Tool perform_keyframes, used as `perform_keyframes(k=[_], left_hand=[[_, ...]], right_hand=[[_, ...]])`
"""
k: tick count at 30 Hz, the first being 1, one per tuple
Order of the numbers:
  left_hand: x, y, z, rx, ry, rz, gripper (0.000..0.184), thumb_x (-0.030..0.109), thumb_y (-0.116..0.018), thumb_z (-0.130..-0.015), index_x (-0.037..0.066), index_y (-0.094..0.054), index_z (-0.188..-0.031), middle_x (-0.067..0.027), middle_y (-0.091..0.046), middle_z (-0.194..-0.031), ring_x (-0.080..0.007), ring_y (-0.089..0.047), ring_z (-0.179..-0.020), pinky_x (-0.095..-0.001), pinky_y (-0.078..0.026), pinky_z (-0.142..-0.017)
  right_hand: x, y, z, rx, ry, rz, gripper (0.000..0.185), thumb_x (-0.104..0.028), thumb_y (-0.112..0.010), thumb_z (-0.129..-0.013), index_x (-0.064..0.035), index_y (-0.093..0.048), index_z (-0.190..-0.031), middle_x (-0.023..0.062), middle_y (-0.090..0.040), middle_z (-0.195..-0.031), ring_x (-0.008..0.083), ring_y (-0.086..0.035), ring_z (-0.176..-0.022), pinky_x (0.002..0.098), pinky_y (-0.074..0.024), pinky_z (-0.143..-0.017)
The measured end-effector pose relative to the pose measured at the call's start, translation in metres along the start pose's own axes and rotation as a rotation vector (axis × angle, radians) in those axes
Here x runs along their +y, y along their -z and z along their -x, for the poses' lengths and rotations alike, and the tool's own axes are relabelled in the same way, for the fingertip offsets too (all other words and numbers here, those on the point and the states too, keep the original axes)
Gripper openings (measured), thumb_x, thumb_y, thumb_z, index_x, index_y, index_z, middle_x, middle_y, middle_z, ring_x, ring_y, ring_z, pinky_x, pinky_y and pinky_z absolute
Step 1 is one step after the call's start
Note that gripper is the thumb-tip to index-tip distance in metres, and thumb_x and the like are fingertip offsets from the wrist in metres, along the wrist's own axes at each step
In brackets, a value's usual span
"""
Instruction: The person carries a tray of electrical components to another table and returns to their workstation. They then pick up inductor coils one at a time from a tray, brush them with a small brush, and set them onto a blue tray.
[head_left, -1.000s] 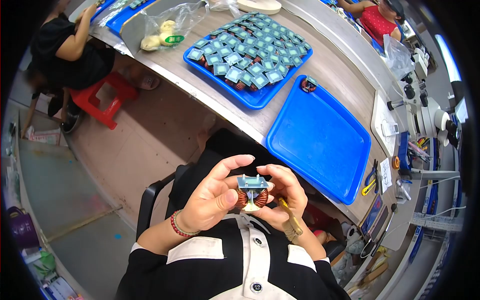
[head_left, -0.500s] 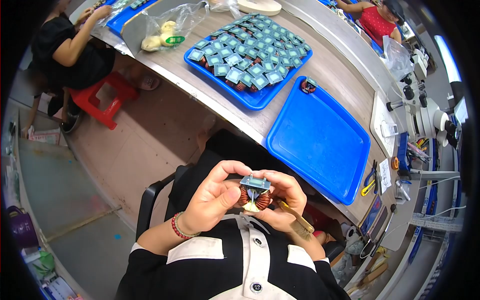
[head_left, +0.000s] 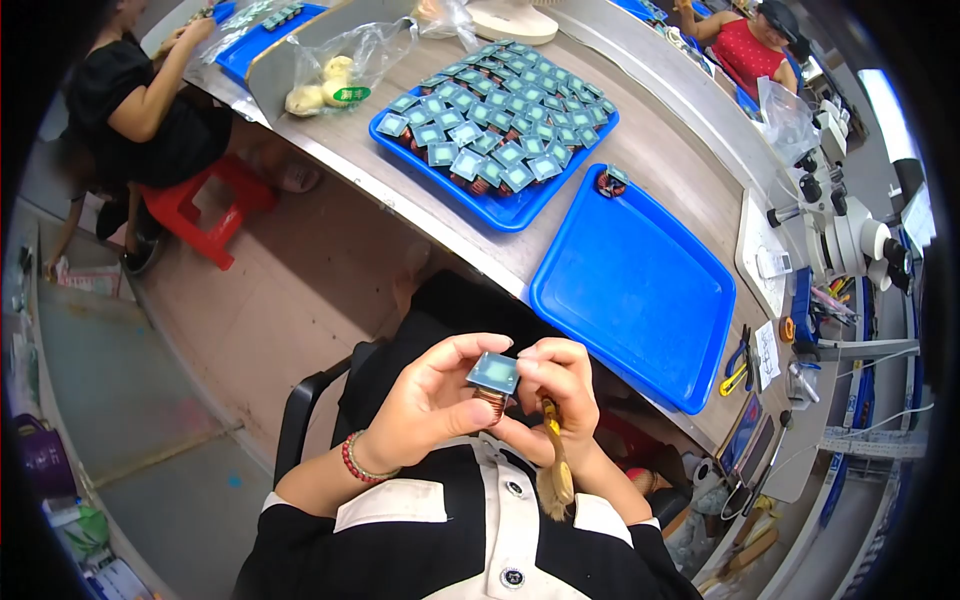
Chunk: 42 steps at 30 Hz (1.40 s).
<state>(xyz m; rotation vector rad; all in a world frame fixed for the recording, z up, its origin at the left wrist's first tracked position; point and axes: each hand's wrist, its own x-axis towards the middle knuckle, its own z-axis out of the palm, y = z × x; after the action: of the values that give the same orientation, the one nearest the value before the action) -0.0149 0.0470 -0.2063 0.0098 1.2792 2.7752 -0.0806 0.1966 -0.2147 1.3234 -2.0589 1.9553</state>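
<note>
Between my hands, in front of my chest, is a copper-wound coil component (head_left: 494, 373) with a square green board on top. My left hand (head_left: 428, 392) is closed around it, thumb low on the windings and index finger beyond the board. A small brush (head_left: 556, 458) with a wooden handle is tucked in my right hand (head_left: 563, 385), its bristles pointing down toward my wrist. The fingertips of that hand are at the board's right edge; whether they press on it I cannot tell.
A blue tray (head_left: 507, 212) full of similar components stands on the bench. Nearer is another blue tray (head_left: 640, 290) with one component (head_left: 612, 181) in its far corner. Pliers (head_left: 738, 362) and a microscope (head_left: 850, 235) are at right. A co-worker (head_left: 140, 95) sits at left.
The component has been turned, so its board's top now faces me and the windings are mostly hidden. The brush has swung from slanting right to hanging nearly straight down in my right hand.
</note>
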Motion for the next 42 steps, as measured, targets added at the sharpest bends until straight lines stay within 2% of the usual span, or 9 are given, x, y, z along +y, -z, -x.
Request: perform_keyframes(k=[10, 19, 23, 27, 30, 36, 38, 39, 42], left_hand=[[-0.009, 0.011, 0.002, -0.119, 0.051, 0.429, 0.039, 0.024, -0.051, -0.086, 0.007, -0.037, -0.117, -0.0209, -0.048, -0.113, -0.0338, -0.051, -0.106, -0.0415, -0.044, -0.089], [-0.012, 0.016, 0.006, -0.130, 0.056, 0.459, 0.037, 0.029, -0.049, -0.087, 0.007, -0.037, -0.113, -0.0195, -0.050, -0.109, -0.0327, -0.052, -0.105, -0.0396, -0.045, -0.088], [-0.019, 0.023, 0.015, -0.113, 0.010, 0.579, 0.030, 0.020, -0.046, -0.090, 0.007, -0.039, -0.116, -0.0131, -0.050, -0.112, -0.0247, -0.051, -0.104, -0.0388, -0.040, -0.091], [-0.030, 0.044, 0.030, 0.001, -0.055, 0.607, 0.030, 0.019, -0.046, -0.089, 0.008, -0.038, -0.116, -0.0122, -0.049, -0.115, -0.0261, -0.050, -0.108, -0.0392, -0.039, -0.092], [-0.034, 0.054, 0.043, 0.033, -0.117, 0.594, 0.027, 0.016, -0.044, -0.090, 0.008, -0.038, -0.115, -0.0115, -0.049, -0.114, -0.0259, -0.050, -0.107, -0.0363, -0.041, -0.092], [-0.038, 0.059, 0.072, 0.061, -0.236, 0.640, 0.025, 0.017, -0.048, -0.088, 0.010, -0.042, -0.112, -0.0123, -0.049, -0.113, -0.0228, -0.050, -0.106, -0.0380, -0.042, -0.089], [-0.034, 0.064, 0.081, 0.085, -0.242, 0.652, 0.027, 0.020, -0.051, -0.086, 0.009, -0.044, -0.110, -0.0162, -0.048, -0.112, -0.0294, -0.050, -0.104, -0.0390, -0.043, -0.088], [-0.030, 0.064, 0.086, 0.099, -0.263, 0.615, 0.027, 0.020, -0.052, -0.086, 0.009, -0.044, -0.109, -0.0173, -0.046, -0.113, -0.0293, -0.051, -0.103, -0.0376, -0.044, -0.088], [-0.031, 0.065, 0.087, 0.168, -0.273, 0.545, 0.027, 0.021, -0.052, -0.086, 0.009, -0.043, -0.109, -0.0179, -0.046, -0.113, -0.0293, -0.051, -0.102, -0.0357, -0.046, -0.084]], right_hand=[[0.004, -0.001, 0.002, 0.044, -0.177, -0.072, 0.061, -0.008, -0.080, -0.057, -0.0031, -0.050, -0.109, 0.0097, -0.044, -0.104, 0.0025, -0.043, -0.058, 0.0156, -0.0354, -0.048], [-0.002, -0.013, 0.007, 0.055, -0.222, -0.165, 0.056, -0.005, -0.078, -0.059, -0.0042, -0.052, -0.108, 0.0092, -0.043, -0.104, 0.0051, -0.048, -0.068, 0.0155, -0.0380, -0.051], [-0.002, -0.024, 0.012, 0.073, -0.362, -0.155, 0.055, -0.004, -0.075, -0.062, -0.0014, -0.049, -0.110, 0.0081, -0.042, -0.107, 0.0087, -0.049, -0.076, 0.0203, -0.0419, -0.061], [0.005, -0.031, 0.021, 0.061, -0.476, -0.107, 0.044, -0.008, -0.059, -0.078, 0.0017, -0.046, -0.118, 0.0085, -0.041, -0.111, 0.0081, -0.046, -0.070, 0.0208, -0.0403, -0.063], [0.000, -0.040, 0.022, 0.061, -0.393, 0.021, 0.030, -0.017, -0.048, -0.087, 0.0038, -0.055, -0.108, 0.0103, -0.046, -0.104, 0.0075, -0.043, -0.065, 0.0187, -0.0359, -0.057], [0.003, -0.057, 0.022, -0.062, 0.099, 0.550, 0.017, -0.001, -0.061, -0.074, -0.0023, -0.064, -0.091, 0.0120, -0.052, -0.088, 0.0194, -0.053, -0.068, 0.0255, -0.0438, -0.059], [0.009, -0.049, 0.024, -0.084, -0.153, 0.871, 0.017, -0.003, -0.065, -0.072, -0.0050, -0.065, -0.088, 0.0110, -0.052, -0.090, 0.0175, -0.053, -0.061, 0.0249, -0.0437, -0.055], [0.012, -0.044, 0.031, -0.018, -0.256, 0.742, 0.017, -0.002, -0.064, -0.072, -0.0051, -0.065, -0.088, 0.0115, -0.052, -0.091, 0.0169, -0.054, -0.058, 0.0250, -0.0428, -0.052], [-0.016, -0.056, 0.033, 0.044, 0.044, 0.538, 0.022, 0.000, -0.065, -0.068, -0.0074, -0.066, -0.088, 0.0100, -0.052, -0.088, 0.0147, -0.053, -0.056, 0.0243, -0.0393, -0.047]])
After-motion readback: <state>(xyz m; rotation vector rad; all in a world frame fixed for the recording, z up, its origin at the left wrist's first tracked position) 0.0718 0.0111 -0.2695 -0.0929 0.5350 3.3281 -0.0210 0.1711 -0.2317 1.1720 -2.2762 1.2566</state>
